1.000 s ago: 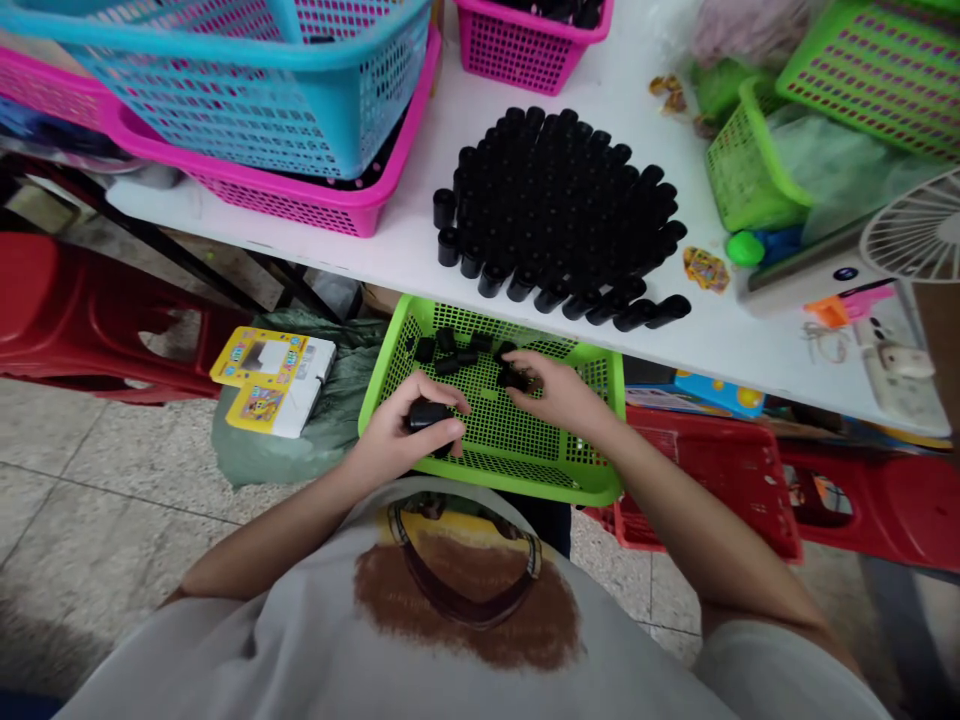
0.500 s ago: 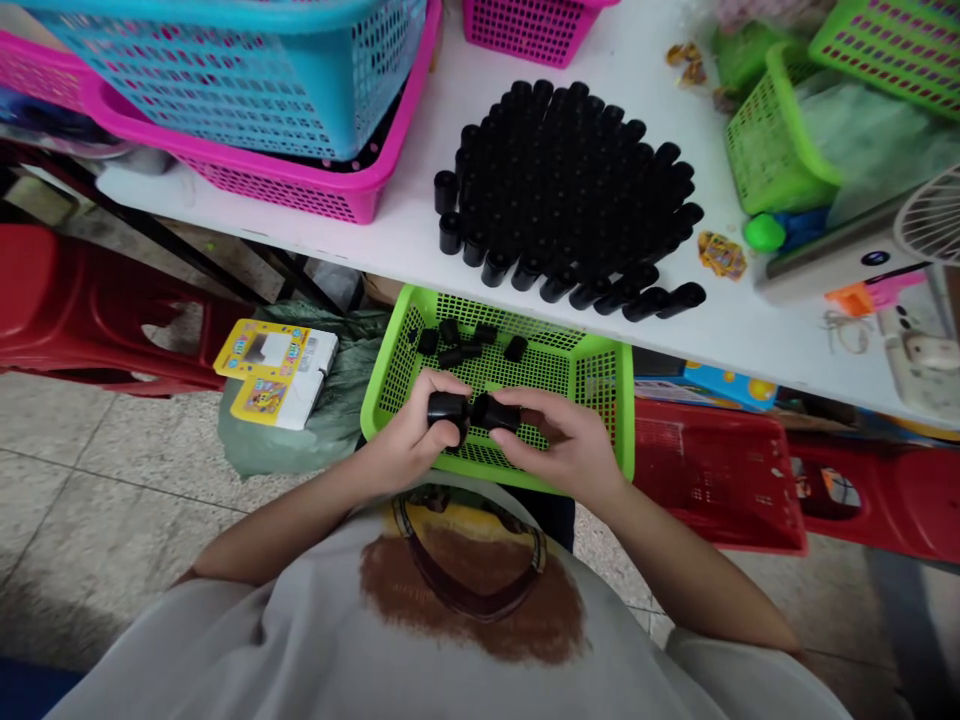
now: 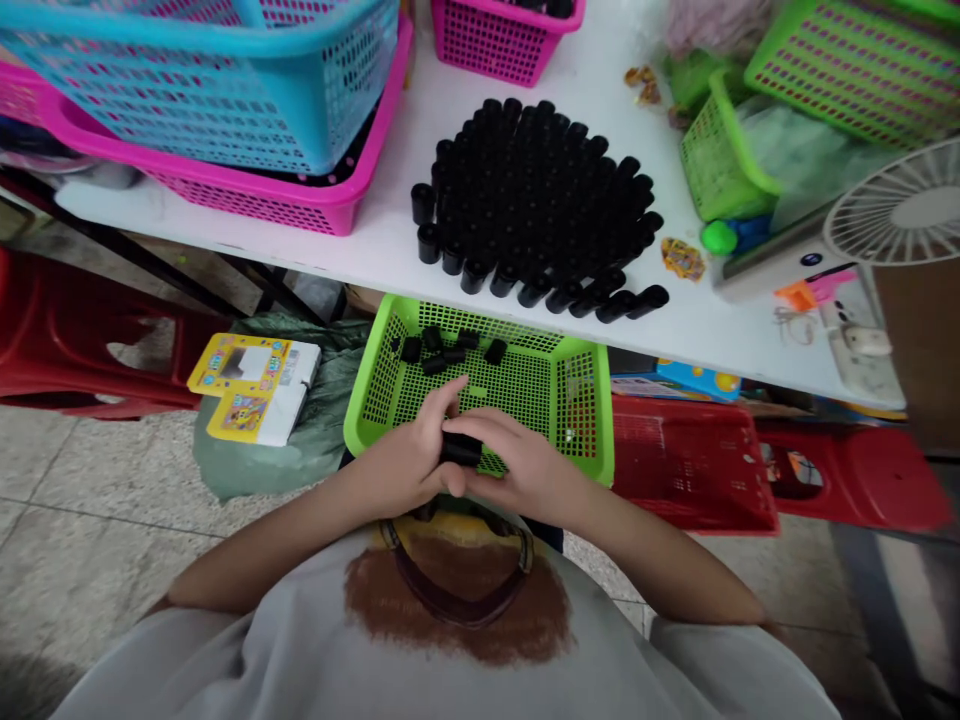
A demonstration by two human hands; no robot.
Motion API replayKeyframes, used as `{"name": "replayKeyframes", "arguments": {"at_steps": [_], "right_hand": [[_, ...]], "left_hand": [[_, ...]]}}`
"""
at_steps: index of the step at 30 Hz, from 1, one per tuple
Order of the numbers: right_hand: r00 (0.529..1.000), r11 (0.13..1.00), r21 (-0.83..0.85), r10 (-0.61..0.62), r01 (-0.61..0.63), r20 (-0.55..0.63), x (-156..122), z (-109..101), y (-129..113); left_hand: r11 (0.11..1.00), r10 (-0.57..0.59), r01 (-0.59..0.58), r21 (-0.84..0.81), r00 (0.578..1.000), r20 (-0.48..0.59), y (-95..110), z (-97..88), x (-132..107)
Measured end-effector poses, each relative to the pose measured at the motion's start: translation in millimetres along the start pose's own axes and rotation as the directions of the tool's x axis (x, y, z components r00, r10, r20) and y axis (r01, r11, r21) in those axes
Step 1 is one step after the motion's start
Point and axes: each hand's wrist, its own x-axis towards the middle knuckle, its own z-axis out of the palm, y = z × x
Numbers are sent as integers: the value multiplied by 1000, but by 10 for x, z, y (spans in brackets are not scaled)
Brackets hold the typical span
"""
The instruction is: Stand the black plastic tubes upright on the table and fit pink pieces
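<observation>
A short black plastic cylinder [image 3: 460, 450] lies sideways between my two hands, above the green basket [image 3: 604, 420]. My right hand [image 3: 529, 462] is closed around it, with fingers over the top and thumb side below. My left hand [image 3: 409, 462] presses against its left end; the thumb lies along the lower side and the upper fingers are partly stretched. Whether the cylinder is one piece or two joined parts is hidden by the fingers. Several small black pieces [image 3: 454, 355] lie loose in the back of the basket.
A dense group of upright black cylinders [image 3: 540, 200] stands on the white table [image 3: 300, 245]. Blue [image 3: 300, 110] and pink baskets [image 3: 345, 215] are at left, green baskets and a fan [image 3: 915, 210] at right. Red stools [image 3: 67, 330] and a red crate [image 3: 690, 470] flank the green basket.
The two black parts, held apart end to end before, have come together as my hands closed in. My left fingers have straightened from their wrap. The view has shifted slightly right.
</observation>
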Motion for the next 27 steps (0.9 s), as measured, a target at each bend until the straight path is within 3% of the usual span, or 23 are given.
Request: {"name": "replayKeyframes", "arguments": {"at_steps": [2, 4, 6, 8, 9, 11, 17, 21, 23, 25, 26, 27], "right_hand": [[999, 997, -71, -10, 7, -32, 16, -15, 22], [980, 979, -205, -46, 6, -194, 15, -119, 117], [905, 935, -343, -64, -93, -420, -19, -308, 285], [796, 872, -411, -43, -265, -604, -90, -532, 503], [749, 837, -423, -24, -346, -662, -135, -637, 618], [714, 758, -461, 9, -462, -700, -228, -804, 835], [754, 463, -650, 62, -603, -654, -324, -963, 1230], [735, 382, -670, 36, -637, -678, -192, -990, 1224], [779, 402, -707, 28, -582, -626, -78, -934, 1138], [912, 478, -782, 122, -399, -391, 64, -799, 1038], [955, 525, -800, 209, -292, -211, 142, -705, 997], [954, 568, -797, 297, -208, -37, 221, -602, 969]], "left_hand": [[1000, -28, 28, 2, 999, -18, 25, -11, 19], [996, -88, 87, -13, 995, -46, 36, -36, 30], [986, -166, 165, -25, 984, -64, 19, -68, 24], [973, -227, 224, -45, 970, -85, -30, -100, -2], [968, -247, 242, -58, 964, -97, -62, -116, -21], [964, -260, 250, -89, 956, -135, -130, -148, -66], [984, -173, 151, -98, 947, -270, -171, -290, -114], [997, -73, 60, -50, 947, -312, -85, -382, -92], [998, -60, 51, -36, 937, -344, -60, -402, -94], [997, -71, 63, -35, 916, -394, -50, -404, -97], [997, -78, 67, -40, 906, -415, -46, -400, -95], [996, -83, 69, -48, 899, -430, -41, -392, -90]]}}
